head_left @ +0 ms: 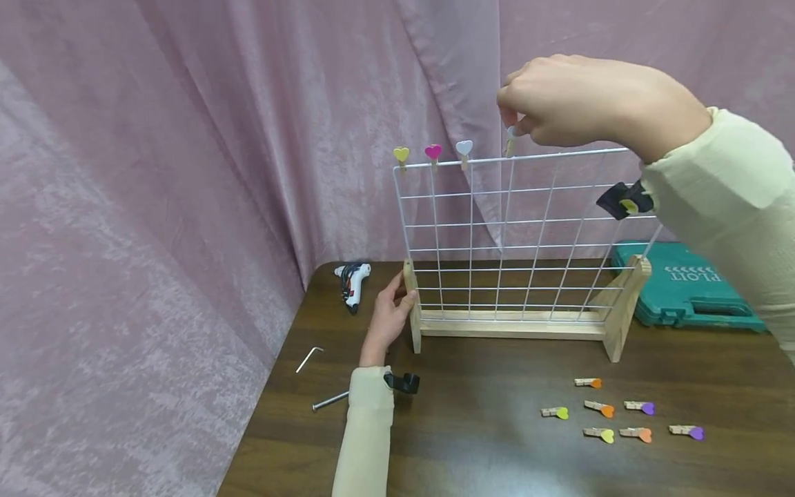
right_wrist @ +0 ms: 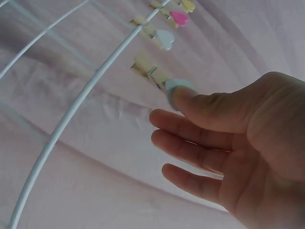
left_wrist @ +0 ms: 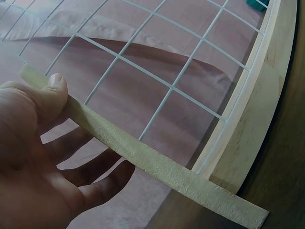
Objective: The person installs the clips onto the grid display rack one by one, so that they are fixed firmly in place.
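My right hand [head_left: 571, 100] pinches a clothespin with a pale heart [right_wrist: 178, 87] between thumb and fingertip. In the right wrist view its wooden end [right_wrist: 145, 67] sits apart from the top wire. Along the top rail of the white wire grid [head_left: 522, 222] are clipped a yellow-heart clothespin [head_left: 401, 154], a pink-heart clothespin [head_left: 433, 151] and a white-heart clothespin [head_left: 464, 148]. My left hand [head_left: 388, 317] grips the left upright of the wooden stand [left_wrist: 143, 153], with the thumb on one side and fingers behind. The grid stands upright in this stand.
Several heart clothespins [head_left: 598, 408] in orange, yellow and purple lie on the table [head_left: 472, 442] in front. A green case [head_left: 689, 283] stands behind the right upright. Left of the stand lie a glue gun [head_left: 354, 283], a hex key [head_left: 308, 359] and a metal bolt [head_left: 329, 400].
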Tool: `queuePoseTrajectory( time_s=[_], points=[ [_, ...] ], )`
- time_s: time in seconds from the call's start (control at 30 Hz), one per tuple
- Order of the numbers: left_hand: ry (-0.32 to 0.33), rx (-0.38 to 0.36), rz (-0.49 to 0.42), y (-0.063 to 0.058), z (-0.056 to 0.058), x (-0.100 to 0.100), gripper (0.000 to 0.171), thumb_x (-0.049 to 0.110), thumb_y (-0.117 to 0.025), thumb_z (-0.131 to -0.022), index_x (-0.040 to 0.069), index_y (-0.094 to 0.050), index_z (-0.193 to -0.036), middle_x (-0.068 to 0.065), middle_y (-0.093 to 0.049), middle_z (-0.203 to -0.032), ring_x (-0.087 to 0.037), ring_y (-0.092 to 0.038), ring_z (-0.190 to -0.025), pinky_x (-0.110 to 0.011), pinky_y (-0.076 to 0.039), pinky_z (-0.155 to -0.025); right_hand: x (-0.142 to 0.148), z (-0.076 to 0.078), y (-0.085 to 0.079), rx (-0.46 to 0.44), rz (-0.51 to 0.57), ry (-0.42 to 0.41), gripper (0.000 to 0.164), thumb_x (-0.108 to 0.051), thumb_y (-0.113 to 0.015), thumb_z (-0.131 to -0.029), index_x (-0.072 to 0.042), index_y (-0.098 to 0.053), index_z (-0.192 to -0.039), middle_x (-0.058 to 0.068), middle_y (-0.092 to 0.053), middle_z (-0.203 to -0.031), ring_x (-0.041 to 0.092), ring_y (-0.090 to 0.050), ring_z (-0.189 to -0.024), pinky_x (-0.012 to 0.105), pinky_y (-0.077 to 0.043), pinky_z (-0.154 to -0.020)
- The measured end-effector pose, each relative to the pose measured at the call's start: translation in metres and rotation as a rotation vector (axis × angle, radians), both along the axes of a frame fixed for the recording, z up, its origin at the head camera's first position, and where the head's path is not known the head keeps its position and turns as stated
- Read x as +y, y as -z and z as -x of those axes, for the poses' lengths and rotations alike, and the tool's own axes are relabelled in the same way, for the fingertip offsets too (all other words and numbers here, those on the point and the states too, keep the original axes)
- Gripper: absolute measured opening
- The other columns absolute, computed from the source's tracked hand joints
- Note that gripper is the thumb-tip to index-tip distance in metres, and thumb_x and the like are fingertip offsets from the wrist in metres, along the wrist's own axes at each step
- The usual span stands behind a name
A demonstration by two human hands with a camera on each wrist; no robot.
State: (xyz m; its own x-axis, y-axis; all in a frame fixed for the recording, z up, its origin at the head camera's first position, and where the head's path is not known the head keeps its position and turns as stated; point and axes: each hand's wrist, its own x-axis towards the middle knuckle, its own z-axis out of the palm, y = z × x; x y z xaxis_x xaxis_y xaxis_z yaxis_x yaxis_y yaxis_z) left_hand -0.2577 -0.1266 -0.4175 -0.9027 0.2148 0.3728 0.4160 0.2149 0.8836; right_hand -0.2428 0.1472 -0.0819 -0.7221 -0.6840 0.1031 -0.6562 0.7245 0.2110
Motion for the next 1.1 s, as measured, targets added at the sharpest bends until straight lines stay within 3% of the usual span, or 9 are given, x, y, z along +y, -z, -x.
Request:
queuePoseTrajectory(
  time_s=[0.2,0.43,0.73,0.87,1.1],
  points=[
    [0.000,-0.028,0.020,0.000,-0.001,0.000,0.049,0.009,-0.052,-0.095,-0.002,-0.036,-0.139,-0.027,-0.054,-0.118,-0.036,-0.054,-0.107,-0.040,-0.049,-0.086,-0.014,0.007,-0.003,-0.007,-0.011,-0.008,0.015,0.004,-0.051,-0.081,0.004,-0.064,-0.088,0.018,-0.062,-0.091,0.032,-0.058,-0.083,0.047,-0.045,-0.071],
    [-0.004,-0.017,0.022,-0.002,-0.003,0.003,0.049,0.008,-0.052,-0.094,-0.004,-0.035,-0.139,-0.028,-0.054,-0.118,-0.037,-0.054,-0.107,-0.040,-0.049,-0.085,-0.020,0.018,0.001,-0.081,-0.020,0.035,0.019,0.004,-0.048,-0.075,0.002,-0.065,-0.084,0.017,-0.062,-0.089,0.031,-0.057,-0.080,0.044,-0.045,-0.068],
    [-0.004,-0.026,0.016,-0.002,-0.004,0.004,0.050,0.007,-0.052,-0.094,-0.005,-0.035,-0.139,-0.029,-0.054,-0.118,-0.038,-0.054,-0.107,-0.041,-0.049,-0.085,-0.022,0.019,0.004,-0.098,-0.019,0.041,0.021,0.005,-0.046,-0.071,0.000,-0.065,-0.080,0.014,-0.062,-0.085,0.029,-0.056,-0.078,0.043,-0.045,-0.066],
    [-0.005,-0.016,0.006,-0.001,-0.003,0.003,0.049,0.007,-0.053,-0.094,-0.005,-0.035,-0.138,-0.030,-0.054,-0.118,-0.038,-0.054,-0.106,-0.041,-0.049,-0.086,-0.020,0.016,0.005,-0.107,0.004,0.047,0.024,0.003,-0.046,-0.074,0.002,-0.065,-0.088,0.016,-0.063,-0.091,0.030,-0.056,-0.082,0.043,-0.045,-0.070],
    [0.004,0.009,0.000,0.000,-0.001,0.000,0.049,0.007,-0.053,-0.094,-0.006,-0.036,-0.138,-0.030,-0.053,-0.118,-0.039,-0.054,-0.106,-0.040,-0.049,-0.085,-0.009,0.007,0.004,-0.103,0.118,0.065,0.029,-0.018,-0.053,-0.092,0.003,-0.058,-0.110,0.019,-0.057,-0.109,0.035,-0.050,-0.102,0.052,-0.039,-0.087]
  ],
)
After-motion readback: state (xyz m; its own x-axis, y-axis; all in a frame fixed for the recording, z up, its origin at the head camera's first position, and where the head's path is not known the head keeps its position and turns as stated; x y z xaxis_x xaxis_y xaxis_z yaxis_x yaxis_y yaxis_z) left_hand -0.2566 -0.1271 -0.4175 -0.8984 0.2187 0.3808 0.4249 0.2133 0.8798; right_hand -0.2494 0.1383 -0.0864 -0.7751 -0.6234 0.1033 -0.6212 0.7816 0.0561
